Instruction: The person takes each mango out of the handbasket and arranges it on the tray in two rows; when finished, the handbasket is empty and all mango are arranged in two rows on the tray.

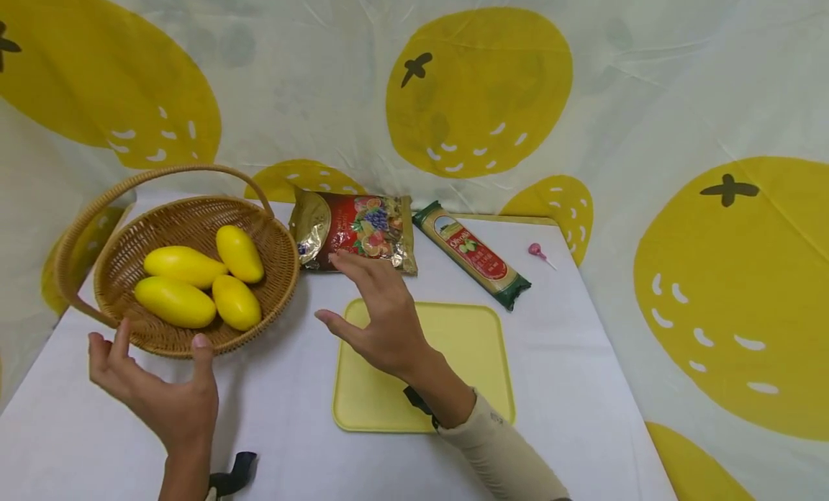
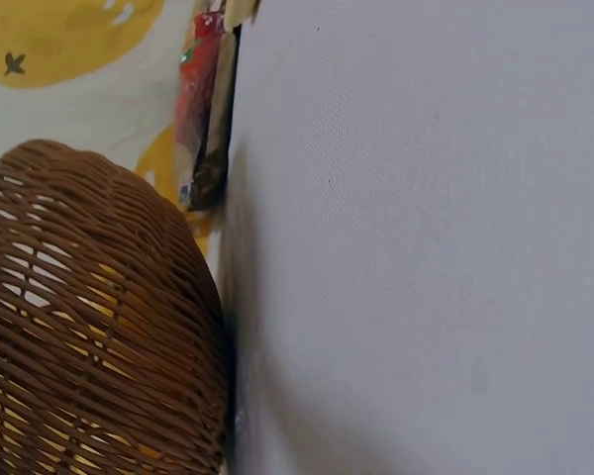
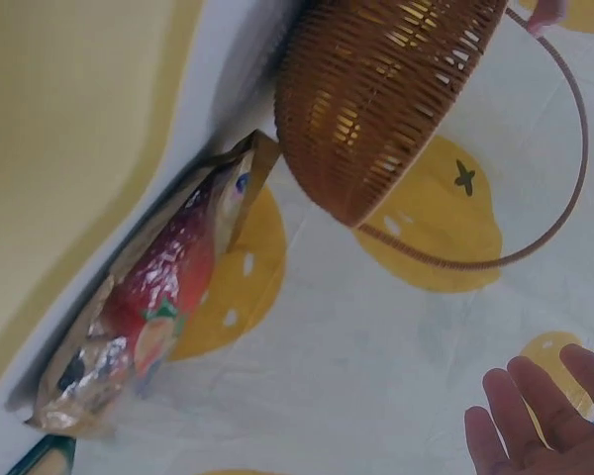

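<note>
In the head view a brown wicker basket (image 1: 278, 299) with a tall handle stands at the left. Several yellow mangoes (image 1: 175, 301) lie inside it. My left hand (image 1: 162, 400) is at the basket's near rim, fingers spread and nothing in its grasp. Over the yellow tray (image 1: 466, 371) hovers my right hand (image 1: 382, 317), holding nothing, its fingers stretched toward the basket and the red and gold candy bag (image 1: 363, 231). The right wrist view shows the right hand's spread fingers (image 3: 515, 416). No left fingers appear in the left wrist view, only the basket's woven side (image 2: 99, 327).
A green and red pasta packet (image 1: 473, 256) lies behind the tray, to the right of the candy bag. Farther right is a small pink lollipop (image 1: 536, 250). A fruit-print cloth (image 1: 609, 127) hangs behind the white table (image 1: 570, 386).
</note>
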Available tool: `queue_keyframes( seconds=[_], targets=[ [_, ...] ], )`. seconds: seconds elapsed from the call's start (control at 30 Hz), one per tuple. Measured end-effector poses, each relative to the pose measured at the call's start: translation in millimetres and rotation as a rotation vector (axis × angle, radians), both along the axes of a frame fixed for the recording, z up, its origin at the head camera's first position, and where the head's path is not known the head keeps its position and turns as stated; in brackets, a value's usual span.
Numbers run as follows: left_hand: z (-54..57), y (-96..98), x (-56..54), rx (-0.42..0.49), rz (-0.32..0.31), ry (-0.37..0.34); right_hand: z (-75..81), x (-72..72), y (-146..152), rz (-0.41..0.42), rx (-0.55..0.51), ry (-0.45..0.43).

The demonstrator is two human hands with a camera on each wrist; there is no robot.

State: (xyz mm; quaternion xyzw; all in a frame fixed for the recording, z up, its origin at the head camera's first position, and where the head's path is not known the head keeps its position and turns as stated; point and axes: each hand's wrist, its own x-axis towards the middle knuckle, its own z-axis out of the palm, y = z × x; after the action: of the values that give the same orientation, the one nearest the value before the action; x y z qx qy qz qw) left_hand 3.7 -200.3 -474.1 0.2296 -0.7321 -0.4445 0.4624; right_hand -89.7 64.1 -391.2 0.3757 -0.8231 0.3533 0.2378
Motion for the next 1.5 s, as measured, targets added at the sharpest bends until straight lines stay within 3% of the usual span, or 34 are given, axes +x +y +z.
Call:
queue_keyframes(
  seconds=[0.17, 0.4, 0.57, 0.73, 1.17, 1.5],
  targets=[
    [-11.8, -10.7, 1.6, 0.139, -0.08, -0.102, 1.5, 0.7, -16.8, 0.037, 0.011, -0.003],
    [-17.0, -18.8, -3.5, 0.259, -0.197, -0.11, 3.1, -0.1, -37.8, 0.071, 0.026, -0.01],
    [-17.2, -19.3, -4.7, 0.276, -0.264, -0.087, 0.5, -1.9, -53.6, 0.084, 0.025, -0.018],
    [-19.6, -18.5, -2.6, 0.233, -0.302, -0.065, -1.5, -3.1, -69.6, 0.104, 0.021, -0.032],
    [-23.9, -19.4, -0.9, 0.193, -0.311, -0.063, -11.4, -9.0, -113.8, 0.195, 0.034, -0.22],
    [-22.4, -19.4, -0.6, 0.186, -0.297, -0.11, -16.1, -21.7, -153.0, 0.241, 0.138, -0.402]
  ],
)
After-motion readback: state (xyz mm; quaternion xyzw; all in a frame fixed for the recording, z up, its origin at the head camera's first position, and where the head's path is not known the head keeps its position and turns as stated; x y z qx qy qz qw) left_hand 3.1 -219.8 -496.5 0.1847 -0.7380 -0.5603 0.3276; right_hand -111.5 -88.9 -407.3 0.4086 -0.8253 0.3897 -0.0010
